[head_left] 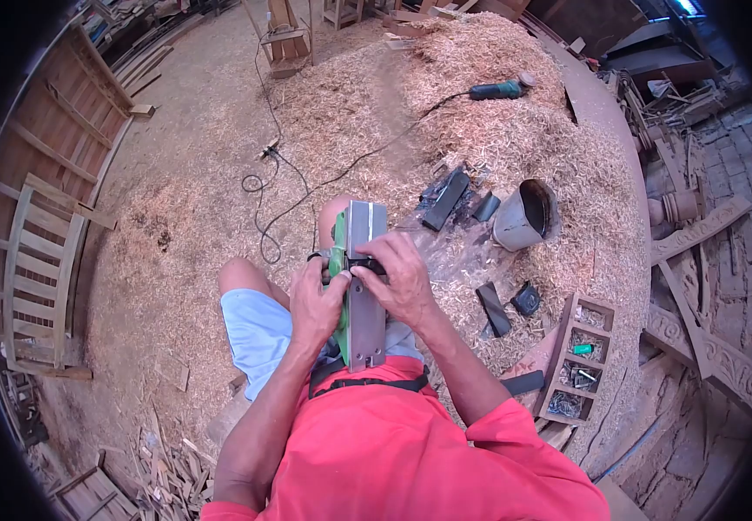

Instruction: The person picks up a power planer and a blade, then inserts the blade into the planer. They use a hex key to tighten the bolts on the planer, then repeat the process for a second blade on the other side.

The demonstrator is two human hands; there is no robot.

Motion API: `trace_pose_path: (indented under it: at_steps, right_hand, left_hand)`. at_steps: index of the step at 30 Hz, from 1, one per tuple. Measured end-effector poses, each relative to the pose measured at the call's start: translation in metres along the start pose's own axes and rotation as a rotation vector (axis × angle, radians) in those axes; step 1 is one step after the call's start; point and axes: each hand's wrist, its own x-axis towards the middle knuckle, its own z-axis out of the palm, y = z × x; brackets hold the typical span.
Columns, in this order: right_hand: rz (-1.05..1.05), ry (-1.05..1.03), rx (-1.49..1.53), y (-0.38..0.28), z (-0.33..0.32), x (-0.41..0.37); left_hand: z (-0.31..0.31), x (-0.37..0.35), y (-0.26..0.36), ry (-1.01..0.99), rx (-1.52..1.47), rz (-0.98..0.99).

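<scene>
An electric hand planer (pixel 364 326) with a green body lies sole up on my lap, its long grey metal base facing me. My left hand (pixel 317 300) is closed around the planer's green side, the thumb near the dark slot across the base. From the other side my right hand (pixel 400 276) reaches over the base, fingers bent and pressed at that slot. Whether a small part is pinched there is hidden by the fingers.
Wood shavings cover the ground. To the right are a bucket (pixel 510 227), dark blocks (pixel 445 200), a black tape measure (pixel 526 300) and a compartment box (pixel 558 373) of small hardware. An angle grinder (pixel 497 89) with a trailing cord lies ahead. A slatted wooden piece (pixel 37 278) leans left.
</scene>
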Motion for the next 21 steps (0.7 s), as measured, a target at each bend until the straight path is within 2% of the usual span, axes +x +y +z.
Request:
trace_pose_path:
  at_steps: [2, 11, 18, 21]
  right_hand:
    - [0.059, -0.015, -0.032, 0.001, -0.001, -0.003]
    - [-0.177, -0.080, -0.024, 0.011, -0.002, 0.001]
    - [-0.135, -0.060, -0.015, 0.011, 0.001, 0.003]
    - [-0.124, -0.018, -0.029, 0.010, 0.007, 0.002]
  left_hand:
    - [-0.001, 0.001, -0.001, -0.022, -0.005, -0.020]
    - [-0.002, -0.002, 0.003, 0.000, -0.011, -0.042]
    - [0.000, 0.002, -0.008, -0.054, -0.091, -0.077]
    - [-0.003, -0.001, -0.002, -0.024, -0.034, -0.046]
